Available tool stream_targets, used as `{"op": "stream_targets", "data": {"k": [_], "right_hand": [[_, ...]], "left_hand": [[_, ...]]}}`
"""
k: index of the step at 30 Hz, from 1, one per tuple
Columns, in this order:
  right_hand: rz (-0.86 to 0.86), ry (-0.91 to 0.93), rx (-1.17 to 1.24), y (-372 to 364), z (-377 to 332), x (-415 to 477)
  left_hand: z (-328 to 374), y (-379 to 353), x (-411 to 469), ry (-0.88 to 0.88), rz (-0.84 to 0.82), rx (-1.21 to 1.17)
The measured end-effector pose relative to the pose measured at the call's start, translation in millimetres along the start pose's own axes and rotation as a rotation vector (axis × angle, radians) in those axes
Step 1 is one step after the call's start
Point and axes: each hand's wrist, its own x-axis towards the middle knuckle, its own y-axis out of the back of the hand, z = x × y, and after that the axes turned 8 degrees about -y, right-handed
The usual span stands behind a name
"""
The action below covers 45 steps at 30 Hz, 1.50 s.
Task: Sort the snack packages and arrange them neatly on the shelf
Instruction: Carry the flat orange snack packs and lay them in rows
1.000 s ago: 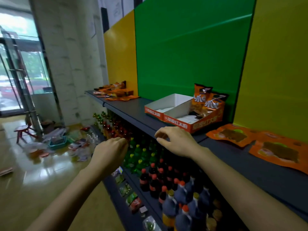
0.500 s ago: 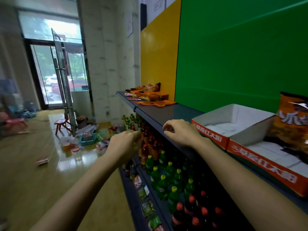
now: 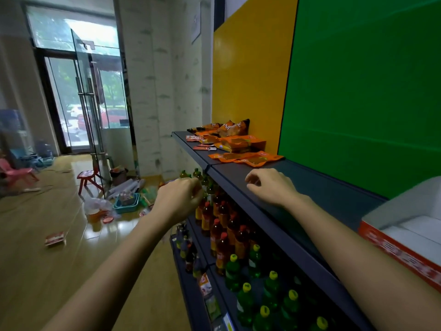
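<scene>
Orange snack packages (image 3: 235, 142) lie in a loose heap at the far left end of the dark top shelf (image 3: 319, 189), some flat (image 3: 248, 158), some upright against the yellow panel. My right hand (image 3: 270, 187) hovers over the shelf's front edge, fingers curled loosely, holding nothing. My left hand (image 3: 179, 199) is in front of the shelf, fingers curled in, nothing visible in it. A red and white display box (image 3: 403, 237) sits on the shelf at the right edge of view.
Lower shelves hold rows of brown-red bottles (image 3: 224, 230) and green bottles (image 3: 245, 297). On the wooden floor lie a teal basket (image 3: 126, 203), a red stool (image 3: 88, 176), bags and a small red pack (image 3: 55, 238). A glass door (image 3: 88, 101) stands beyond.
My view has swung left along the shelf: the far heap of snack packs is nearer, the display box has slid to the right edge. Both hands keep their pose, moving left.
</scene>
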Motion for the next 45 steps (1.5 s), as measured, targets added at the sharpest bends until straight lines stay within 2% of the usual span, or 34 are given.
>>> {"op": "stream_targets", "data": {"k": [4, 12, 18, 23, 32, 37, 41, 45], "right_hand": [[0.012, -0.038, -0.037, -26, -17, 61], [0.092, -0.212, -0.056, -76, -45, 173], [0.117, -0.366, -0.082, -89, -40, 230], [0.135, -0.492, -0.131, -94, -21, 265], [0.246, -0.803, -0.171, -91, 22, 307], [0.311, -1.036, -0.129, -95, 44, 310], [0.224, -1.200, -0.077, -105, 48, 315], [0.211, -1.246, -0.039, -119, 36, 329]], "left_hand": [[-53, -28, 44, -0.029, -0.035, -0.002], [-156, -75, 132, -0.193, -0.128, 0.001], [-201, -121, 193, -0.256, -0.147, -0.108], [-211, -159, 245, -0.286, -0.106, -0.204], [-205, -217, 336, -0.319, -0.227, -0.319], [-199, -248, 373, -0.256, -0.419, -0.416], [-194, -261, 385, -0.242, -0.438, -0.515], [-195, -268, 392, -0.294, -0.463, -0.555]]}}
